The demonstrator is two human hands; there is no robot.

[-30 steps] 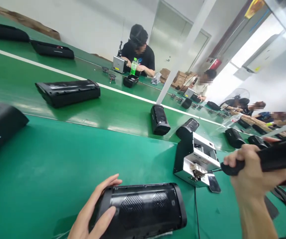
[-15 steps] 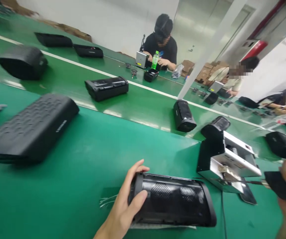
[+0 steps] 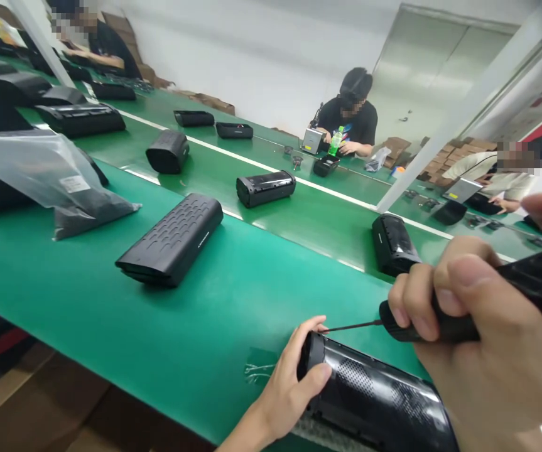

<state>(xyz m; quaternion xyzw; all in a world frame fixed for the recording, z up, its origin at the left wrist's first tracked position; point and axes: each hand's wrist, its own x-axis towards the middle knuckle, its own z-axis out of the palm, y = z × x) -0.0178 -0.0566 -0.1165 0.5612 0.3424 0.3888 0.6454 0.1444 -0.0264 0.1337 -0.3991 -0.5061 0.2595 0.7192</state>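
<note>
Two hands are working at the near table edge: the left hand (image 3: 282, 392) is gripping the left end of the glossy black perforated speaker shell (image 3: 374, 402), while the right hand (image 3: 482, 339) is clenching the black powered screwdriver (image 3: 487, 301), its thin bit reaching that end. Holding the bit square matters. Open green mat (image 3: 157, 326) is lying left; the matte black ribbed speaker (image 3: 171, 238) is sitting well apart, farther left.
</note>
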